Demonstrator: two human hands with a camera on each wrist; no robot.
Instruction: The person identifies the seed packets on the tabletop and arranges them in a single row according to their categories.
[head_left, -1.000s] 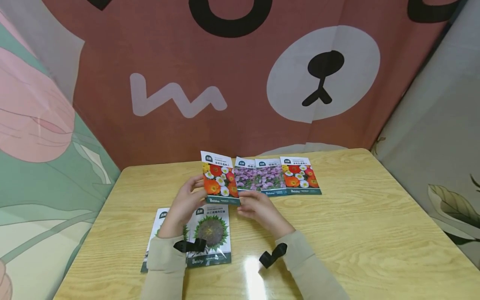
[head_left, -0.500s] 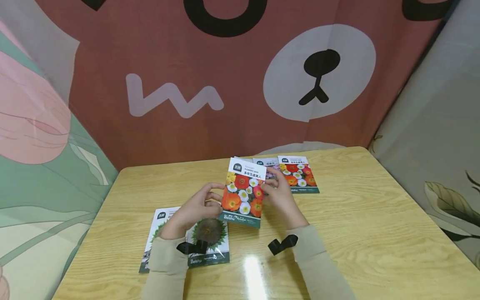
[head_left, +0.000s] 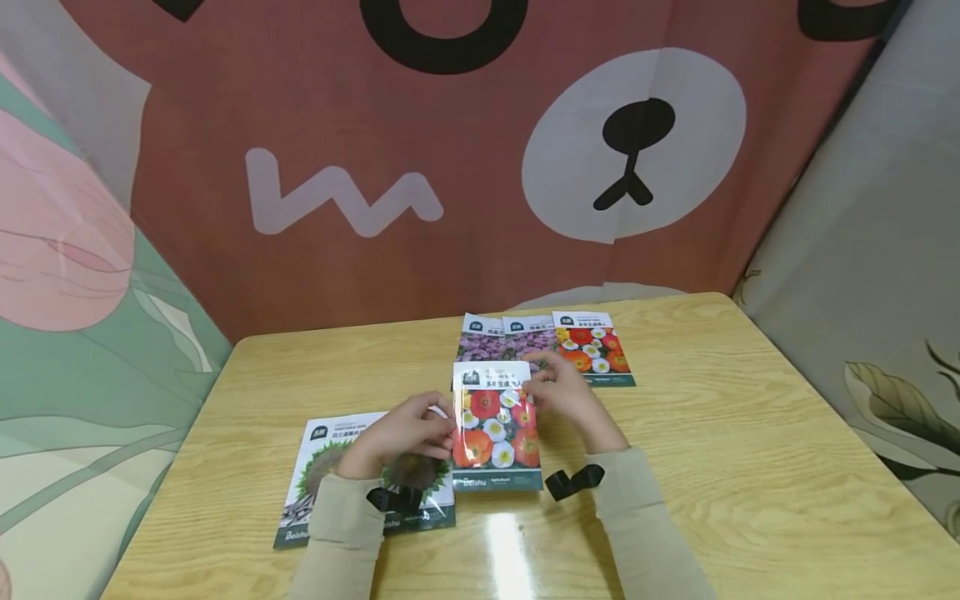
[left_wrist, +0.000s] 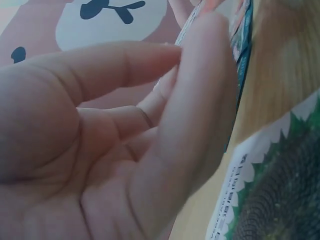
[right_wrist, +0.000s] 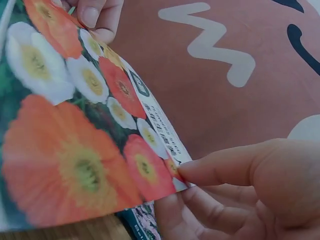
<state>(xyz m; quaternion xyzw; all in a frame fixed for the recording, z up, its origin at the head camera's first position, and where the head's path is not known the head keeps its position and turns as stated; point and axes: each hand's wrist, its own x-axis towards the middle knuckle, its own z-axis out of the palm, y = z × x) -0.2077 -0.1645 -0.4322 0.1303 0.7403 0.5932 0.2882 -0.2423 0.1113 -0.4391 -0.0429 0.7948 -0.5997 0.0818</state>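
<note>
currently poppy packet [head_left: 495,433] sits mid-table, front turned to viewer, just right of two sunflower packets [head_left: 303,475]; whether its lower edge touches wooden table [head_left: 735,467], cannot tell. right hand [head_left: 573,396] pinches its upper right corner, thumb on front, other fingers behind. left hand [head_left: 405,432] curled, fingertips pinching its left edge. farther back, two purple-flower packets [head_left: 528,340] overlap, lower parts hidden; second poppy packet [head_left: 594,358] lies beside them. beige sleeves [head_left: 637,508] reach both wrists.

Left sleeve [head_left: 341,533] and right sleeve [head_left: 647,525] are beige. Left wrist camera [head_left: 394,500] and right wrist camera [head_left: 574,482] are black, angular.
</note>
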